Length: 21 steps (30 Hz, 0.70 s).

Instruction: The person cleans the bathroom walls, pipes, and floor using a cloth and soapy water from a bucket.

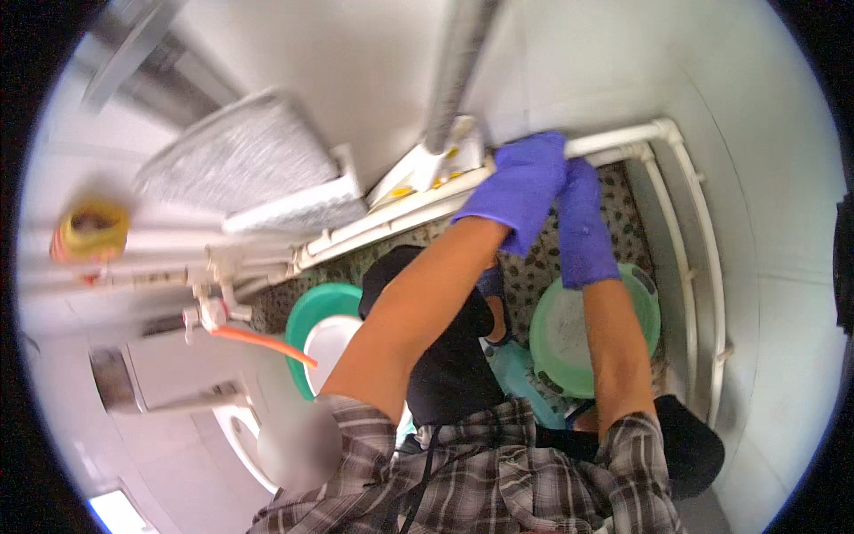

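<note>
My left hand (524, 183), in a purple rubber glove, lies across the upper white wall pipe (610, 140) and covers a stretch of it. Close against it is my right hand (586, 217), gloved the same way, just below that pipe and in front of the lower pipe (617, 156). The fingers of both hands are blurred or hidden, so whether they grip anything does not show. Under my right forearm, a light green plastic basin (547, 320) with whitish contents stands on the pebble-patterned floor (520, 270).
Left of my knee, a white basin (327, 340) sits inside a teal basin (300, 314). An orange hose (263, 342) runs from a tap (213, 312) towards them. A grey corrugated pipe (457, 73) meets a white corner shelf (427, 170). A yellow container (97, 230) stands far left.
</note>
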Each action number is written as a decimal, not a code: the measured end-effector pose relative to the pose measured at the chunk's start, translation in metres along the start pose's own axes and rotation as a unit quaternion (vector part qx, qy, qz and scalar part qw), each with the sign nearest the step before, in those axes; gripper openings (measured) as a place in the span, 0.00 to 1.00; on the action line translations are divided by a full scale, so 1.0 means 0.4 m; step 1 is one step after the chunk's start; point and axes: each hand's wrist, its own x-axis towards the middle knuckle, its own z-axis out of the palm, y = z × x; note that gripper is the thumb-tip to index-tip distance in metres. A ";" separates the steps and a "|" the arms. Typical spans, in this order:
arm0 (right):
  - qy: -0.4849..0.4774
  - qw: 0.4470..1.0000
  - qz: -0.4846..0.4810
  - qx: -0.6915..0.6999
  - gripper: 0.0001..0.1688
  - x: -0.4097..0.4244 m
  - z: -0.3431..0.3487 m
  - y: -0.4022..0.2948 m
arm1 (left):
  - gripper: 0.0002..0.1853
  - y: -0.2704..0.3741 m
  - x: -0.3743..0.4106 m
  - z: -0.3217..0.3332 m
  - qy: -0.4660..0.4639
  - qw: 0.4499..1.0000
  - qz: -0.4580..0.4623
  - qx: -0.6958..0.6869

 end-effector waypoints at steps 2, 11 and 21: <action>-0.086 0.978 -0.112 -0.151 0.22 -0.036 0.011 0.044 | 0.14 0.019 -0.012 -0.006 0.021 1.000 0.013 -0.014; -0.146 0.986 -0.051 -0.070 0.17 -0.161 0.003 -0.032 | 0.09 0.031 -0.011 0.036 0.095 0.995 0.028 -0.009; -0.040 0.979 -0.063 -0.189 0.23 -0.209 -0.197 -0.042 | 0.11 0.070 -0.164 -0.078 0.120 0.983 0.117 -0.073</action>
